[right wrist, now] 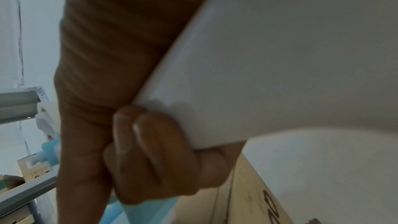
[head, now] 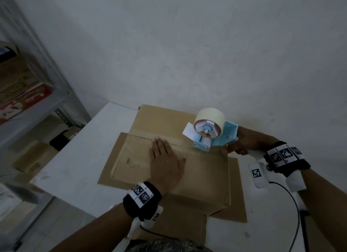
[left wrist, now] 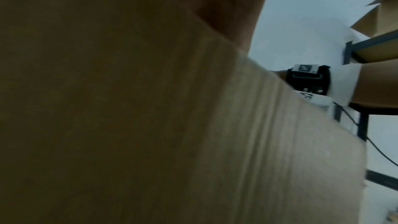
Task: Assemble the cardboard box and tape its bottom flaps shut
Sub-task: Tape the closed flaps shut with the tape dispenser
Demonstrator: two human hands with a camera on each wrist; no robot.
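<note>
A brown cardboard box [head: 202, 176] stands on the white table with its closed flaps facing up. My left hand [head: 165, 157] lies flat on the near flap, fingers straight, just beside the centre seam. A strip of clear tape [head: 146, 136] runs along that seam from the left edge to a blue tape dispenser [head: 212, 137] carrying a beige roll [head: 209, 116]. My right hand [head: 237, 143] grips the dispenser's handle at the box's right end. In the right wrist view the fingers [right wrist: 146, 151] curl round the blue handle [right wrist: 142, 210]. The left wrist view shows only blurred cardboard [left wrist: 150, 125].
The box's lower flaps [head: 237, 193] splay flat on the white table [head: 80, 157]. A wall rises right behind the table. A metal shelf rack [head: 47, 105] with cartons stands to the left. A black cable [head: 293, 201] hangs from my right wrist.
</note>
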